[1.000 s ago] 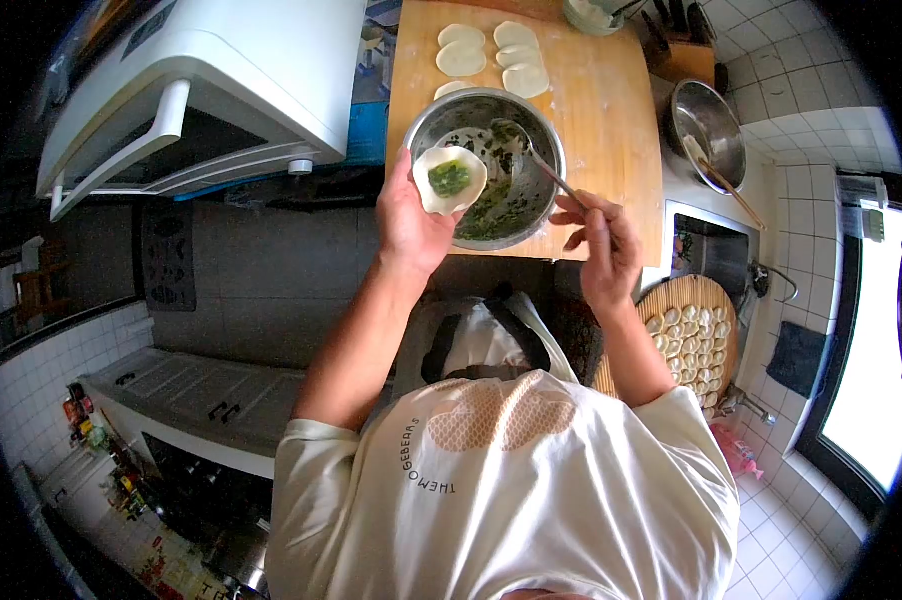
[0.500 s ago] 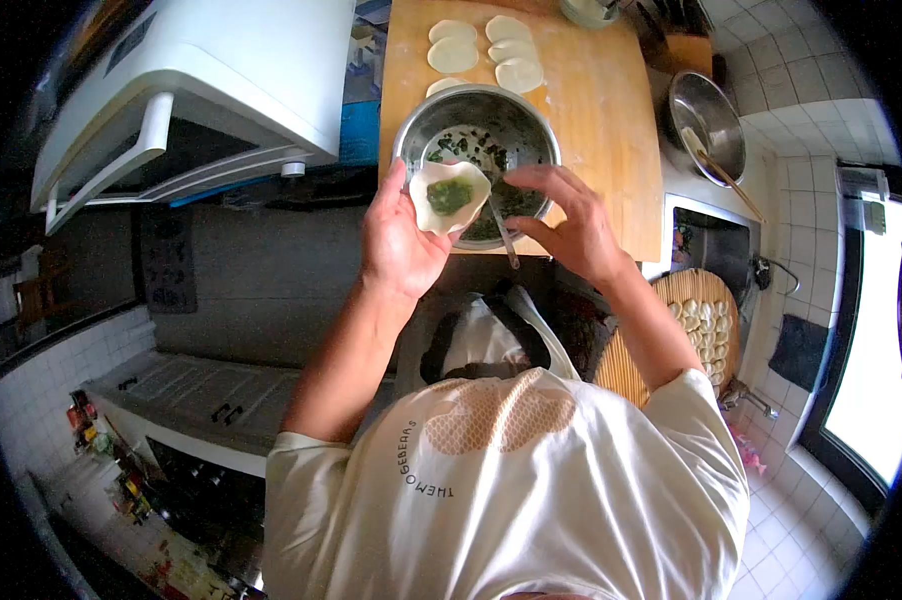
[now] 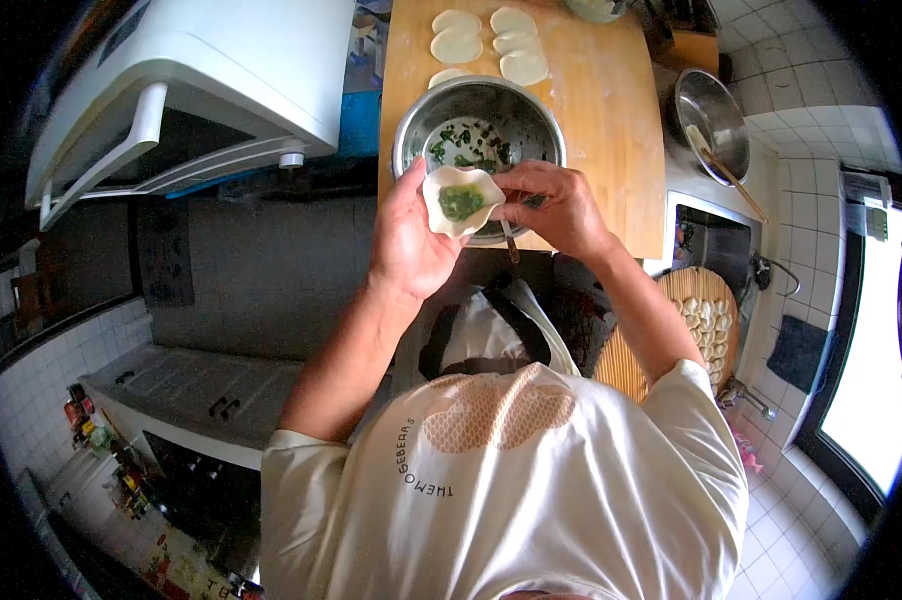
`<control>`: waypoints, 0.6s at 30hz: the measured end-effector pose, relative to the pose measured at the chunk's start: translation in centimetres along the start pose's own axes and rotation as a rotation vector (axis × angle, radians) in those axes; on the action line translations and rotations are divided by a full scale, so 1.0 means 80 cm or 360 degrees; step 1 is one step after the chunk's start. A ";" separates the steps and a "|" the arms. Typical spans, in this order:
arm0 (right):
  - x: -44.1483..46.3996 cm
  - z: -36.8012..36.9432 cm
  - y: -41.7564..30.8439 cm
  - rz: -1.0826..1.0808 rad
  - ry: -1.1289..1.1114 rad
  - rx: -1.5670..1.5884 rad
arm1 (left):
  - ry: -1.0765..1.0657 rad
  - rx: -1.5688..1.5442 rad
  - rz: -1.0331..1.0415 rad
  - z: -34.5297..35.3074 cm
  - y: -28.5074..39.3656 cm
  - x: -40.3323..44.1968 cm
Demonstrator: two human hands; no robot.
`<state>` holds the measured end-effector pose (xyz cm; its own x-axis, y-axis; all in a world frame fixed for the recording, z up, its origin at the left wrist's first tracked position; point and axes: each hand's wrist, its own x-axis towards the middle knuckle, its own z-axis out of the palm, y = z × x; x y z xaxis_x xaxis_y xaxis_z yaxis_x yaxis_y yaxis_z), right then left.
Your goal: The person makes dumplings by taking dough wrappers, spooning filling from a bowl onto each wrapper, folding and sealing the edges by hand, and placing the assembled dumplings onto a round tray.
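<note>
A round dough wrapper [image 3: 437,212] with green filling [image 3: 461,202] rests in my left hand [image 3: 406,245], whose fingers cup it from the left and below. My right hand [image 3: 563,212] pinches the wrapper's right edge between thumb and fingers. Under both hands is a steel bowl [image 3: 407,128] with chopped dark greens [image 3: 461,142] inside. A spoon [image 3: 511,243] leans over the bowl's near rim, partly hidden by my right hand. Behind the bowl, several flat wrappers [image 3: 524,66] lie on the wooden board [image 3: 601,110].
To the right stands a steel pot [image 3: 713,118] with a wooden-handled utensil across its rim. Below it are the sink [image 3: 713,245] and a round woven tray [image 3: 626,355] with several rows of dumplings. A white appliance [image 3: 241,70] stands at the left.
My right hand has let go of the spoon, which now rests in the bowl, and has moved left to take the wrapper's edge. My left hand still holds the wrapper.
</note>
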<state>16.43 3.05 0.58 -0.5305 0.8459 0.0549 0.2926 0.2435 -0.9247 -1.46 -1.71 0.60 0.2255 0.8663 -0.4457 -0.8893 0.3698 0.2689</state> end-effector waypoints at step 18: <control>-0.009 0.007 0.015 -0.0316 0.0223 -0.0258 | 0.0061 -0.0095 -0.0080 -0.002 -0.001 0.001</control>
<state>16.69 2.48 -0.81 -0.4784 0.8286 0.2909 0.3231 0.4741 -0.8190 -1.44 -1.75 0.42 0.2561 0.8331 -0.4903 -0.8996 0.3910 0.1946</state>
